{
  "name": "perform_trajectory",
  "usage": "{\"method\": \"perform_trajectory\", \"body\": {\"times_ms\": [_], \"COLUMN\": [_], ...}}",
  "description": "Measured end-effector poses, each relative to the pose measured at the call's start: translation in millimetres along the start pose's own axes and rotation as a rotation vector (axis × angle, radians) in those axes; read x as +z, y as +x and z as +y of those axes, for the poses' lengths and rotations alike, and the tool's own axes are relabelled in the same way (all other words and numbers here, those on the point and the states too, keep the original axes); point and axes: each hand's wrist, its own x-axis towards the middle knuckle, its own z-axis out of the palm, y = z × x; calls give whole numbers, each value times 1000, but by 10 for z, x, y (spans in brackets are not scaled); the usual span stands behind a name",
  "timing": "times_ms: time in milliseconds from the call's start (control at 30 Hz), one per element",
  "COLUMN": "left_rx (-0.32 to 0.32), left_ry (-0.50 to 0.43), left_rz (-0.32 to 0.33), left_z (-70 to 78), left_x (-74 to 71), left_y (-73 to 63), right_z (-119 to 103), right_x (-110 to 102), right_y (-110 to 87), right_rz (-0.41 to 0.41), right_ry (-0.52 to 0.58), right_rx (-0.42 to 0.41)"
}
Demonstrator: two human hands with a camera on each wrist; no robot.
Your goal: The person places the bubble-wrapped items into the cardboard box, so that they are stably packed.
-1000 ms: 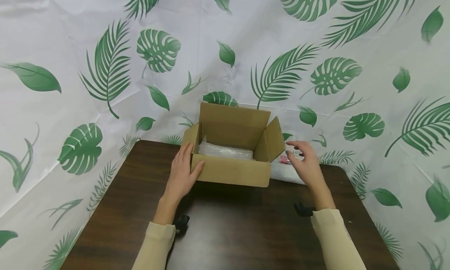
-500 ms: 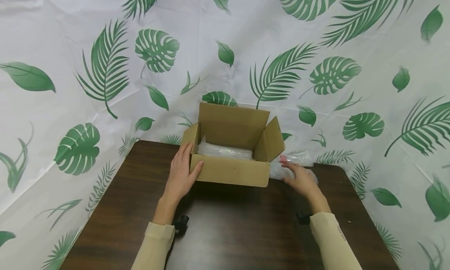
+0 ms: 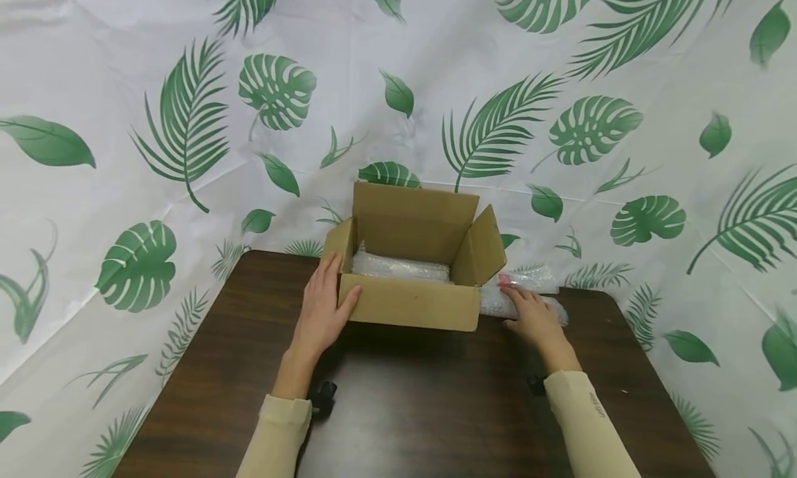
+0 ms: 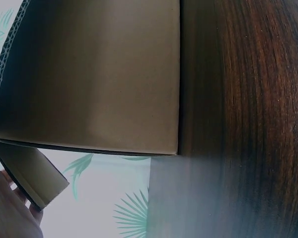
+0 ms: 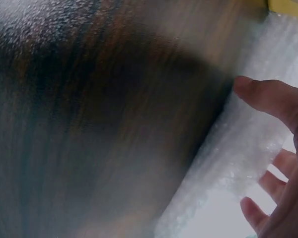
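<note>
An open cardboard box (image 3: 411, 306) stands at the back of the table, flaps up, with a bubble-wrapped item (image 3: 401, 267) inside. My left hand (image 3: 319, 305) holds its left front corner, thumb on the front panel. In the left wrist view, fingertips show past the edge of the side flap (image 4: 32, 176). Right of the box lies a bubble-wrap roll (image 3: 493, 302). My right hand (image 3: 537, 319) spans it, thumb at the near edge and fingers over the far side, as the right wrist view shows. Whether anything is inside the roll is hidden.
Behind the roll lies a clear plastic package (image 3: 538, 279) with a pink-red patch. The dark wooden table (image 3: 398, 409) stretches in front of the box. A white leaf-print sheet (image 3: 386, 42) hangs close behind the table.
My right hand has come down from above the box's right side onto the bubble-wrap roll, which has shifted very slightly right. My left hand and the box stay put.
</note>
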Motion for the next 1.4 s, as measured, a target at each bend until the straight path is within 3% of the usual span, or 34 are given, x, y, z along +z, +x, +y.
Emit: {"method": "perform_trajectory", "body": {"times_ms": [533, 933, 1200, 1400], "left_rx": [8, 3, 41, 26], "left_ry": [15, 10, 3, 4], "left_rz": [-15, -21, 8, 0], "left_z": [26, 5, -1, -5], "left_x": [-29, -24, -13, -9], "left_y": [0, -12, 6, -6], "right_z": [13, 184, 256, 244], "right_x": [22, 10, -156, -379], "right_y": [-28, -132, -262, -305], "right_rz": [63, 52, 75, 116], "right_ry": [-65, -61, -11, 67], "right_rx": [-5, 67, 89, 93]}}
